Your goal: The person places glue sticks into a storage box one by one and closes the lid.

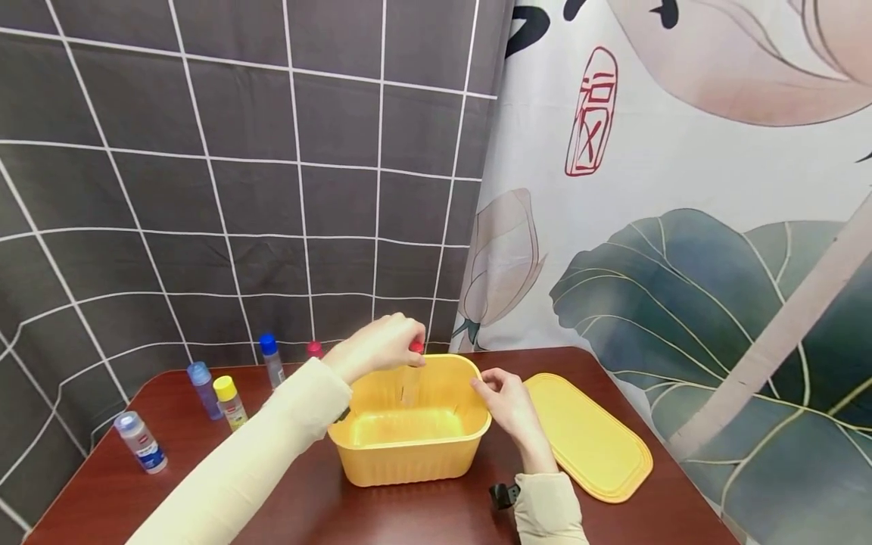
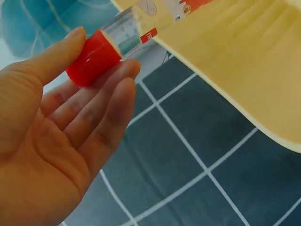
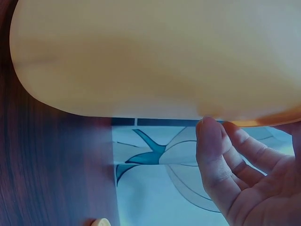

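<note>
Red-capped bottle (image 1: 410, 384) hangs inside the yellow tub (image 1: 409, 465), cap pinched by your left hand (image 1: 381, 344) while your right hand (image 1: 511, 403) pinches the tub's rim. Your left sleeve (image 1: 252, 446) partly hides some of five other bottles (image 1: 232, 401) on the desk (image 1: 381, 518); one yellow lid (image 1: 589, 439) lies to the right, and label print is too small to read.

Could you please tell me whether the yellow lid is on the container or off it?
Off: the yellow lid lies on the table beside the container, whose inside shows.
</note>
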`<state>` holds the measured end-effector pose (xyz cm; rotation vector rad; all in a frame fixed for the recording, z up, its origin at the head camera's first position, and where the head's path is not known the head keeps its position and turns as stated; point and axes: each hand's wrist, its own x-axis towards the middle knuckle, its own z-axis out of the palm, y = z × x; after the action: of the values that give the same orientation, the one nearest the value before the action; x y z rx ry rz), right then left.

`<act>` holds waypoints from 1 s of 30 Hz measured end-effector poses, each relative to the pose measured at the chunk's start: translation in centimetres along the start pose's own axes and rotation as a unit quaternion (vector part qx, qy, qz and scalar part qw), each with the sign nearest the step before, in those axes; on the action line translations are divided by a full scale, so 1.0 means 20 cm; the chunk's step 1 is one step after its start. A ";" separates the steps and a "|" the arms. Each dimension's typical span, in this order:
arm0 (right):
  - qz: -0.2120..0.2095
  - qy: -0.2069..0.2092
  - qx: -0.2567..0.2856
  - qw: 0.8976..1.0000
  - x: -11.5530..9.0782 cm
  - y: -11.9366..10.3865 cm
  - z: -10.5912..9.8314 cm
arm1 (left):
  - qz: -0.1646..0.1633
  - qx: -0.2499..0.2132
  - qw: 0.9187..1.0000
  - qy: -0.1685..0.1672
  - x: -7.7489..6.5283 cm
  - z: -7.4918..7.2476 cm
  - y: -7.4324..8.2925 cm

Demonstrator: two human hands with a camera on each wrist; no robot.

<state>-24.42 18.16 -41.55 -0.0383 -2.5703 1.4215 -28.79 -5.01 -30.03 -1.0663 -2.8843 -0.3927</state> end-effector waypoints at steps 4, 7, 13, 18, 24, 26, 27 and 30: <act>-0.002 0.002 -0.003 1.000 0.01 0.00 0.01 | 0.017 0.011 0.999 -0.038 0.06 0.05 0.02; -0.007 0.003 -0.003 1.000 0.01 0.01 0.02 | 0.023 0.027 0.997 -0.069 0.10 0.09 0.05; -0.013 0.010 -0.016 1.000 0.00 0.01 0.02 | 0.054 0.052 0.992 -0.105 0.18 0.15 0.11; -0.026 0.015 -0.021 0.999 -0.01 0.00 0.01 | 0.069 0.051 0.990 -0.114 0.23 0.20 0.15; -0.031 0.008 -0.015 0.999 -0.01 0.01 0.00 | 0.078 0.066 0.987 -0.122 0.26 0.26 0.18; -0.033 0.010 -0.013 0.999 -0.01 0.01 0.01 | 0.077 0.067 0.987 -0.122 0.26 0.28 0.18; -0.035 0.011 -0.012 0.999 -0.01 0.01 0.01 | 0.077 0.066 0.987 -0.121 0.26 0.29 0.18; -0.035 0.012 -0.013 0.999 0.00 0.02 0.01 | 0.078 0.063 0.988 -0.121 0.26 0.31 0.18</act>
<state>-24.41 18.10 -41.98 0.0292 -2.5444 1.3547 -30.09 2.43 -34.56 -1.3919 -2.9497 -0.0745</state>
